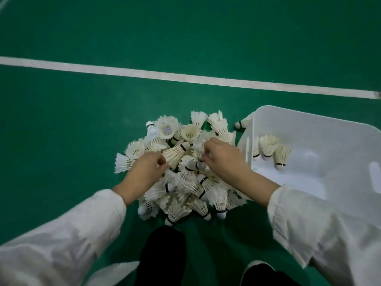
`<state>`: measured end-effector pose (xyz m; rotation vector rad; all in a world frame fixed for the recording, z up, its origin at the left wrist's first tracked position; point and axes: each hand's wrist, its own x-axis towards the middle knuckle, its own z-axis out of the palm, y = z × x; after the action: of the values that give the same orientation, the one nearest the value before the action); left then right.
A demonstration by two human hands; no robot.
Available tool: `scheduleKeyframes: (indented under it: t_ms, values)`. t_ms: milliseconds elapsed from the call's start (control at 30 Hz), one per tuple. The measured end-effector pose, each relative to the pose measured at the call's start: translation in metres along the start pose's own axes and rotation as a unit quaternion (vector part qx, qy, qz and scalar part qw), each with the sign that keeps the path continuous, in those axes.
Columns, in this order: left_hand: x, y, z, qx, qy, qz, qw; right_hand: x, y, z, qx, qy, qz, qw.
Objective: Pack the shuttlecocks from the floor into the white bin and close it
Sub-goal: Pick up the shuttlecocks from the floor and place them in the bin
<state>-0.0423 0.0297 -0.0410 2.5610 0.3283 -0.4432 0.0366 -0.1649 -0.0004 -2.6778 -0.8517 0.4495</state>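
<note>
Head view: reaching into a heap of shuttlecocks (181, 174) lying on the green floor (61, 124). Left hand (148, 169) pinching the feathers of one shuttlecock (175, 152), right hand (223, 156) curling, fingers together, on the heap. Standing open just right of it, white bin (321, 129) holding three shuttlecocks (268, 146).

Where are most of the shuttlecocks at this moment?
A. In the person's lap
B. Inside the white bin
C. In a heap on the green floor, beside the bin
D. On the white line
C: the heap of shuttlecocks lies on the green floor left of the white bin, which holds only a few.
</note>
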Motion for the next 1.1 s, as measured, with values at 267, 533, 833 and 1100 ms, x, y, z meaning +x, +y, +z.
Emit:
scheduleKeyframes:
  t_ms: [267,533,833,1100]
  values:
    - [0.029,-0.001,0.036,0.0,0.077,-0.084,0.994,0.008,0.003,0.003,0.033,0.024,0.018,0.999]
    - [0.036,-0.012,0.043,-0.04,0.064,-0.163,0.984,0.005,0.004,0.022,0.04,-0.029,0.034,0.998]
    - [0.016,0.016,0.022,-0.259,0.138,-0.094,0.951,0.002,0.011,0.024,0.028,-0.012,0.046,0.998]
    - [0.013,0.019,-0.007,-0.197,0.095,0.023,0.975,0.004,0.016,0.016,0.037,0.004,0.049,0.998]
